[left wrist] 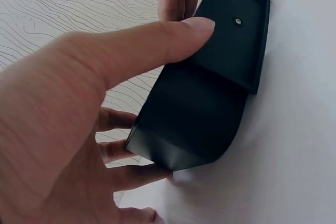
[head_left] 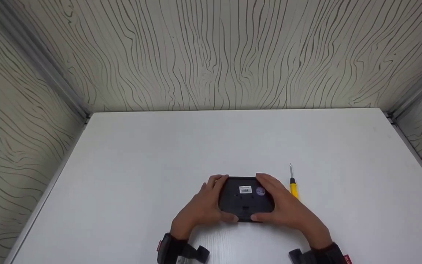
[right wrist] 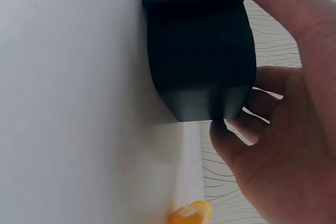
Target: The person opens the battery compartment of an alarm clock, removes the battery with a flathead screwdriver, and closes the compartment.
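A black plastic case (head_left: 245, 202) is held between both hands near the front of the table. In the head view, its face carries a white barcode label (head_left: 245, 189) and a round sticker (head_left: 260, 191). My left hand (head_left: 205, 205) grips the left side, thumb at the near edge and fingers around the far one. On the opposite side my right hand (head_left: 284, 207) grips it the same way. The left wrist view shows a small screw (left wrist: 238, 21) set in the case's recessed flat end, with the left thumb across its edge. The right wrist view shows the case's (right wrist: 202, 45) curved side.
A screwdriver (head_left: 293, 185) with a yellow and black handle lies just right of my right hand, its tip pointing away. The white tabletop (head_left: 141, 157) ends at a wood-patterned back wall (head_left: 211, 55), with side panels left and right.
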Demonstrator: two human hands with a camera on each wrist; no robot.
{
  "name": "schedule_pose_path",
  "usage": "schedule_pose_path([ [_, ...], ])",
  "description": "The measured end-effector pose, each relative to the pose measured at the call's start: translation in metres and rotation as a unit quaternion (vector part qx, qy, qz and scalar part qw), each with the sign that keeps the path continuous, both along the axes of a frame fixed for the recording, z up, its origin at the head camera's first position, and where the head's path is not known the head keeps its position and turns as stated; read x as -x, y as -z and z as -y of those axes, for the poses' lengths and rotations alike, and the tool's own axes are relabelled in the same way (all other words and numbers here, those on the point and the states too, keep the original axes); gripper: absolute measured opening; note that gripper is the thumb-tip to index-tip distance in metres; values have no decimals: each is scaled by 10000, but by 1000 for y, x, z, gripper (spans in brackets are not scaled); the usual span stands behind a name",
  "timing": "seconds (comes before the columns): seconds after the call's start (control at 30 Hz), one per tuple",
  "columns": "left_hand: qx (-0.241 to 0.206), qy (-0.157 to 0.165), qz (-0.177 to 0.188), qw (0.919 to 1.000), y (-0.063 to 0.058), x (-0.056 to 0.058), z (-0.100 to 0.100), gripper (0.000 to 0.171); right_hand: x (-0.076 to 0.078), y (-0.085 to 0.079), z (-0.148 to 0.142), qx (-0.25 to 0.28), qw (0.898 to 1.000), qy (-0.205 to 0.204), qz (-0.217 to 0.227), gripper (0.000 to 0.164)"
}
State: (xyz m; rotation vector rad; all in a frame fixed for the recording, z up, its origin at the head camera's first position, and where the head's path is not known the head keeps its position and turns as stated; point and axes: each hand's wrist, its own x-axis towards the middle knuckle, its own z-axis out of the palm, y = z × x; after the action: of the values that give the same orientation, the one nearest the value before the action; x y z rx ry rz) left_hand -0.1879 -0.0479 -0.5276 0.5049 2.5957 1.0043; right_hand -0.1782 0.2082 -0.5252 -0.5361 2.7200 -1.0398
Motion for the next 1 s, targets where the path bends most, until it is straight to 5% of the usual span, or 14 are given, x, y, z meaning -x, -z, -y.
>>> schedule_pose_path([
  [1.0,-45,-51,31,10000,0,-2,0,109,1,-1,0,-23,9999,-46,-98,107],
])
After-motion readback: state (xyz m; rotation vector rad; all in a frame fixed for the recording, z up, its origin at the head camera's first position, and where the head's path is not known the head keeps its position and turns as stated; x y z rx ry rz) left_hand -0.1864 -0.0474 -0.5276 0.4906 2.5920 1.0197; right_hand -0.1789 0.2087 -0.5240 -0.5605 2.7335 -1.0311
